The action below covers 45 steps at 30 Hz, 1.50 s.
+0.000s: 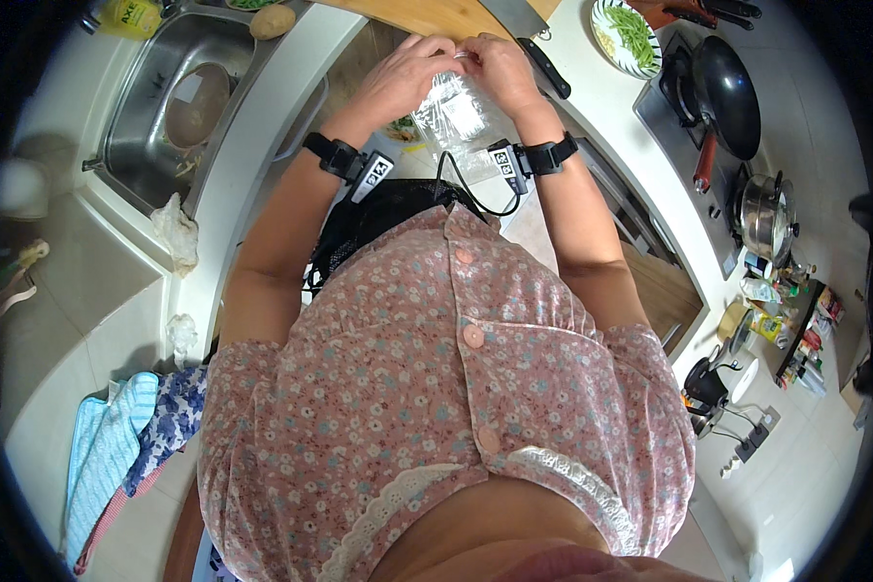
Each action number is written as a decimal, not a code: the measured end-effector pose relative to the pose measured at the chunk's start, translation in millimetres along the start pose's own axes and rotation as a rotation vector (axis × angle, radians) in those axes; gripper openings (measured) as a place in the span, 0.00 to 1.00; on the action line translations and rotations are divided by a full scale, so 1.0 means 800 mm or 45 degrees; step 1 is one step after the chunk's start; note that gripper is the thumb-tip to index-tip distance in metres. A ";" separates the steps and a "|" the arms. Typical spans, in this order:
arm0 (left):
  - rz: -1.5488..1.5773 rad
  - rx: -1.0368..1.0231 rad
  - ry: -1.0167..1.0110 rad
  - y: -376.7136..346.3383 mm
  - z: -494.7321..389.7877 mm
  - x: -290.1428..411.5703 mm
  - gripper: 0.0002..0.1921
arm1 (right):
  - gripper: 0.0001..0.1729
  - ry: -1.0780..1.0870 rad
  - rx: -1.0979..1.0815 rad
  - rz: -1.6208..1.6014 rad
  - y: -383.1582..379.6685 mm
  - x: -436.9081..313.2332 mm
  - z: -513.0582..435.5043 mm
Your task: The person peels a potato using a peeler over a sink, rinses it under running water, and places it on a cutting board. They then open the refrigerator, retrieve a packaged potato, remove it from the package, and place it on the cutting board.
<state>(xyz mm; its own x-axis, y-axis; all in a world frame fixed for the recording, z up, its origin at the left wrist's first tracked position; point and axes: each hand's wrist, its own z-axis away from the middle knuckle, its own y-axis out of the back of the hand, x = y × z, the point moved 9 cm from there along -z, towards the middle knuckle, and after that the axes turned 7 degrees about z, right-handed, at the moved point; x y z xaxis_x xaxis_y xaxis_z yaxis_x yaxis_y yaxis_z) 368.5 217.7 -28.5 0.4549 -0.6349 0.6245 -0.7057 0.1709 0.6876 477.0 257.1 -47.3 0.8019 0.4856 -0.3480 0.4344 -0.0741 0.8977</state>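
Note:
A clear plastic bag (462, 116) with a white label hangs between my hands at the counter's front edge. The fingers of my left hand (423, 67) pinch its top edge. Close beside it, my right hand (500, 73) grips the same edge, its fingertips partly hidden. Just beyond both hands lies a wooden cutting board (422, 13). A kitchen knife with a broad blade (516, 16) rests on it, its black handle (547, 69) sticking out to the right of my right hand. Below the bag, a container with food scraps (403, 131) is partly covered by my left wrist.
To the left is a steel sink (134, 124) holding a brown bowl (198, 105); a potato (272, 22) sits at its edge. On the right are a plate of green strips (655, 67), a black wok (731, 98) with a red handle, and a lidded pot (767, 218).

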 end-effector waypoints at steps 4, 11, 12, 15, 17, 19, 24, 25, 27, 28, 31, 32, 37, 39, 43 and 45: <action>-0.126 -0.218 -0.075 0.000 -0.001 -0.001 0.10 | 0.09 0.061 -0.112 0.021 -0.015 -0.013 0.001; 0.012 -0.381 -0.185 0.002 0.017 0.012 0.06 | 0.09 0.041 -0.212 -0.247 -0.021 -0.012 0.006; -0.014 -0.436 -0.146 -0.002 0.021 0.008 0.06 | 0.09 0.036 -0.228 -0.293 -0.022 -0.012 0.007; 0.027 -0.384 -0.134 0.001 0.027 0.007 0.06 | 0.09 0.013 -0.226 -0.437 -0.019 -0.008 0.012; 0.094 -0.273 -0.158 0.008 0.030 0.009 0.07 | 0.09 -0.031 -0.241 -0.517 -0.018 -0.003 0.016; 0.157 -0.151 -0.183 0.015 0.030 0.009 0.07 | 0.09 -0.063 -0.249 -0.592 -0.012 0.004 0.022; 0.330 -0.092 -0.046 0.014 0.027 0.001 0.10 | 0.09 0.009 -0.193 -0.535 0.008 0.000 0.031; 0.401 -0.101 0.000 0.014 0.024 -0.001 0.10 | 0.09 0.066 -0.142 -0.497 0.016 -0.007 0.030; 0.426 -0.081 -0.037 0.018 0.020 0.008 0.09 | 0.08 0.014 -0.191 -0.479 0.016 -0.012 0.029; 0.390 -0.109 -0.114 0.019 0.019 0.017 0.08 | 0.07 -0.001 -0.240 -0.515 0.013 -0.018 0.029; 0.289 -0.100 -0.204 0.030 0.020 0.023 0.05 | 0.06 -0.026 -0.297 -0.577 0.012 -0.034 0.027; 0.265 -0.093 -0.209 0.034 0.023 0.022 0.05 | 0.06 -0.071 -0.336 -0.575 0.008 -0.035 0.026; 0.211 0.044 -0.108 0.053 0.043 -0.003 0.04 | 0.06 -0.029 -0.163 -0.581 0.018 -0.043 0.009; 0.134 0.095 -0.097 0.062 0.054 -0.012 0.04 | 0.06 -0.050 -0.170 -0.581 0.015 -0.036 0.001; 0.179 0.286 0.220 0.087 0.083 -0.057 0.06 | 0.07 -0.350 0.041 -0.523 0.027 0.014 -0.019; 0.335 0.301 0.236 0.085 0.091 -0.064 0.07 | 0.09 -0.284 0.002 -0.526 0.019 0.017 -0.033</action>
<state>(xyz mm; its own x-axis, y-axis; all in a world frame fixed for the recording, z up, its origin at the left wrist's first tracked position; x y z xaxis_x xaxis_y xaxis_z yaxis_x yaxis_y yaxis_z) 257.7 206.9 -40.4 0.3169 -0.4420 0.8392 -0.9070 0.1176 0.4044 483.9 285.3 -31.8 0.6303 0.2753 -0.7259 0.7363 0.0846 0.6714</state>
